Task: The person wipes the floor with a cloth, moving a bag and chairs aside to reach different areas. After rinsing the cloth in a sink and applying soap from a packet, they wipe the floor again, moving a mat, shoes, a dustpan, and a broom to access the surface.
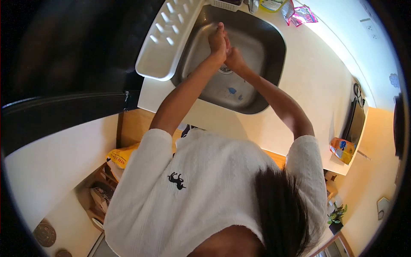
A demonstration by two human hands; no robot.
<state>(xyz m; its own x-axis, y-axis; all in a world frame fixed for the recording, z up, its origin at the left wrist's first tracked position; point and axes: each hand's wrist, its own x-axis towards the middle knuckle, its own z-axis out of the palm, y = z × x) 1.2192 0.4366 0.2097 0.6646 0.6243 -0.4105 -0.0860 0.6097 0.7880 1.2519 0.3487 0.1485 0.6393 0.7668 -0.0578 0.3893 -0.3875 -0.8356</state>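
Note:
Both hands meet over the metal sink (pixel 265 55). My left hand (pixel 217 43) points away from me, its fingers close together and partly hidden. Against its palm side my right hand (pixel 234 58) is closed, with its fingertips out of sight behind the left hand. Whether anything lies between the two hands cannot be seen. Below them, the round drain (pixel 225 68) is partly covered by the hands. A small blue item (pixel 232 91) lies on the sink floor nearer to me, with a few small bits beside it.
A white dish rack (pixel 156 64) stands along the sink's left edge. Behind the sink are a white basket (pixel 224 5), a container with yellow-green liquid (pixel 272 4) and a pink packet (pixel 303 15). To the right, an orange packet (pixel 342 150) sits at the pale counter's (pixel 317 85) edge.

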